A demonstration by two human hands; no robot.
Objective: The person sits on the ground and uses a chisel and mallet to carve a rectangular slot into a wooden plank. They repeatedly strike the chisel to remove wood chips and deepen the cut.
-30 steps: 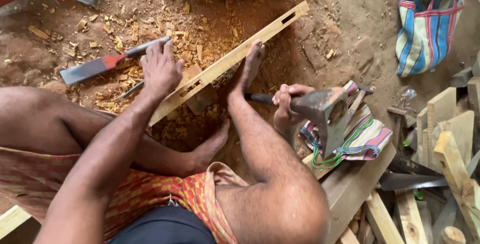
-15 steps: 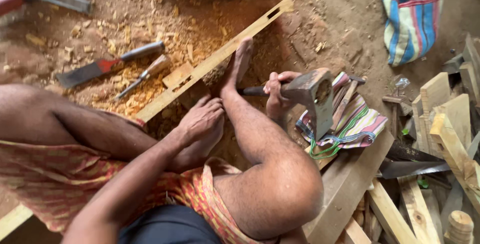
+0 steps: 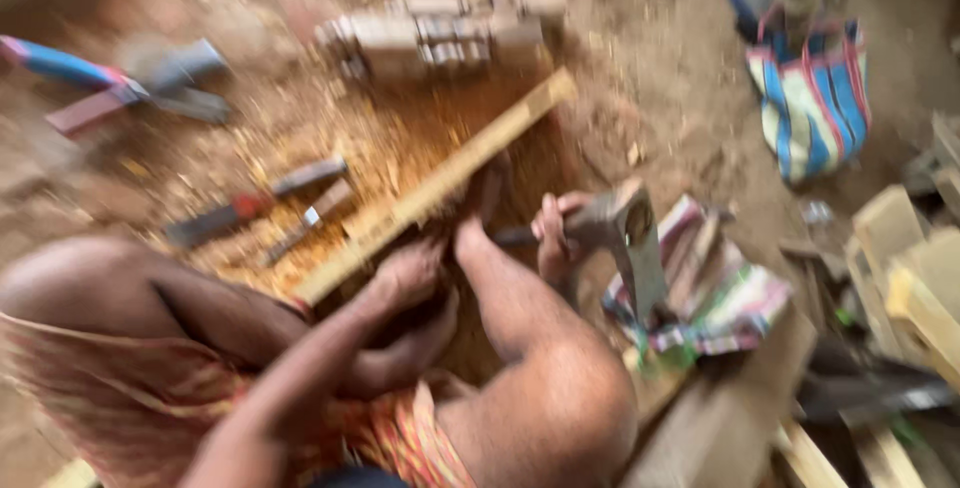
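Sawdust-strewn earth floor (image 3: pixel 640 98) surrounds a seated person who works a long pale wooden strip (image 3: pixel 440 183) lying diagonally across the ground, its far end free near a stack of grey blocks (image 3: pixel 440 33) and its near end running in under the left hand (image 3: pixel 408 273). That hand rests on the strip beside a bare foot (image 3: pixel 480 198) pinning the wood; whether its fingers are curled or flat cannot be told through the blur. The right hand (image 3: pixel 555 238) is clenched round the handle of a heavy metal-headed hammer (image 3: pixel 625 243), held just right of the strip over a striped cloth (image 3: pixel 720 288). Open ground lies only beyond the strip; timber offcuts (image 3: pixel 910 278) crowd the right edge, a striped blue bag (image 3: pixel 815 98) stands behind them, and dark-handled chisels (image 3: pixel 255 208) lie in the shavings to the left. Since half a second earlier the left hand has shifted from the foot up onto the strip, and the view has tilted towards the blocks. Motion blur smears everything; the strip's slots and the blue-handled tools (image 3: pixel 110 78) at upper left are barely legible.
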